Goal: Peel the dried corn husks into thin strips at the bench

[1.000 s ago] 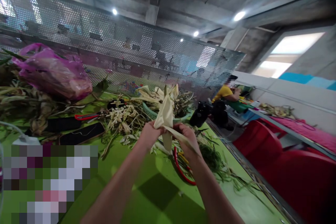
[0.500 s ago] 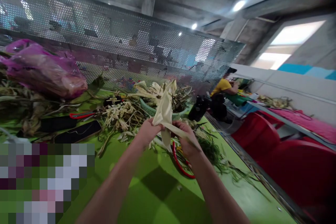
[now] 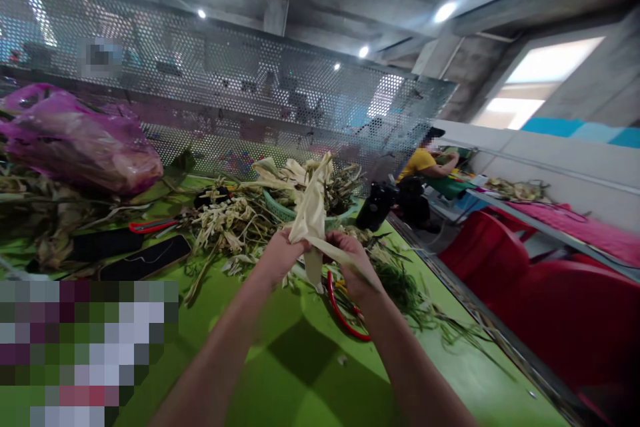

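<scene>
Both hands meet over the green table (image 3: 240, 347). My left hand (image 3: 283, 255) is closed on the base of a folded, pale dried husk (image 3: 311, 210), which points upward. From its base a narrow pale husk strip (image 3: 335, 252) runs across to my right hand (image 3: 350, 260), whose fingers pinch it; the strip's tail lies over the wrist. A flat husk end (image 3: 313, 270) hangs below the fingers. Under my right hand lies red-handled scissors or a similar tool (image 3: 340, 313), partly covered. Behind the hands stands a green basket (image 3: 278, 208) heaped with dried husks.
Dried plant scraps (image 3: 233, 223) spread left of the basket, beside a phone (image 3: 147, 259) and a red cutter (image 3: 150, 225). A pink plastic bag (image 3: 85, 140) sits far left. A black camera (image 3: 375, 205) stands right, near green strands (image 3: 400, 283). Red chairs (image 3: 575, 320) and a person in yellow (image 3: 419, 161) are beyond.
The view has shifted slightly. Both hands keep their hold on the husk and strip, with almost no change in their pose. The far person's arms have moved a little.
</scene>
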